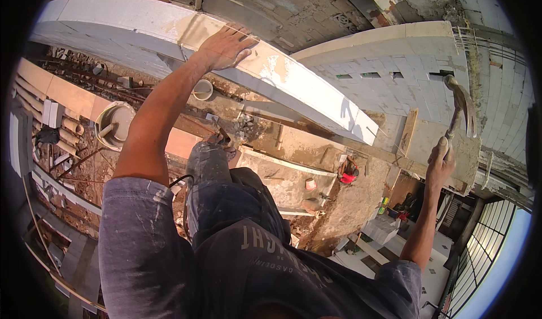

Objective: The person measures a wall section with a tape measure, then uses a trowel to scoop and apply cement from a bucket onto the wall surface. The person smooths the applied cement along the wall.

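Gripping a hammer (pixel 460 107) by its handle, the right hand (pixel 439 163) sits at right of frame, shaft running up to the head. Farther, at upper centre, the left hand (pixel 224 48) lies flat and unclenched on the white wall top (pixel 293 79), which runs diagonally between both hands.

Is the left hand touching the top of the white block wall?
Touching. In the head view the left hand lies flat, palm down, on the top of the white block wall, with no gap under the fingers.
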`<state>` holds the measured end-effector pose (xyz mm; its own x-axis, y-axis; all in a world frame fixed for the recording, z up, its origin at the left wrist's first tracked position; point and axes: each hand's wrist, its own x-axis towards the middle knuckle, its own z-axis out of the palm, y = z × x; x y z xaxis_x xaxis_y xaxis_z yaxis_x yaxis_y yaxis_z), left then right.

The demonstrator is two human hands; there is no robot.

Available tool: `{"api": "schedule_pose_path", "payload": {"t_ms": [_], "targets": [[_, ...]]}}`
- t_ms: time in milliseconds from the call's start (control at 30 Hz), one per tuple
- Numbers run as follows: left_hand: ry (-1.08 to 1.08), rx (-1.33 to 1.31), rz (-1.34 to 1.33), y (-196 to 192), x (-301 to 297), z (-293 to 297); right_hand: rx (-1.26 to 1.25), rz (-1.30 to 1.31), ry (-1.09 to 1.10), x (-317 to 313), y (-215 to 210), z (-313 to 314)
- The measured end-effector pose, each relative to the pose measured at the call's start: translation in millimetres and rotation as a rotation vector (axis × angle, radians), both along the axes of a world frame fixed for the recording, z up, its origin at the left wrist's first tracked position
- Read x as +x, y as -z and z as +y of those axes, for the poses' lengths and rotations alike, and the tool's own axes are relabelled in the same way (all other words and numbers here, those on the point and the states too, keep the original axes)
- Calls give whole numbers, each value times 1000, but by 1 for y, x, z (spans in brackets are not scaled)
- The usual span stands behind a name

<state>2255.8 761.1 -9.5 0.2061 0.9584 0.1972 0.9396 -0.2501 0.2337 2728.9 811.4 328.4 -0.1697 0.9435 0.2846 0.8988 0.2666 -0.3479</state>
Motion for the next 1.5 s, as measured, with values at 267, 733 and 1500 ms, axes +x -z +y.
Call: {"api": "schedule_pose_path", "payload": {"t_ms": [267,733,1500], "targets": [[-7,-74,15,-9,9,-3,-564,524,-159,5,181,-218],[-697,131,-256,4,91,-143,-792,21,-558,-56,267,-127],[-1151,-457,-1051,73,-55,-429,-179,-168,-950,-623,243,-62]]}}
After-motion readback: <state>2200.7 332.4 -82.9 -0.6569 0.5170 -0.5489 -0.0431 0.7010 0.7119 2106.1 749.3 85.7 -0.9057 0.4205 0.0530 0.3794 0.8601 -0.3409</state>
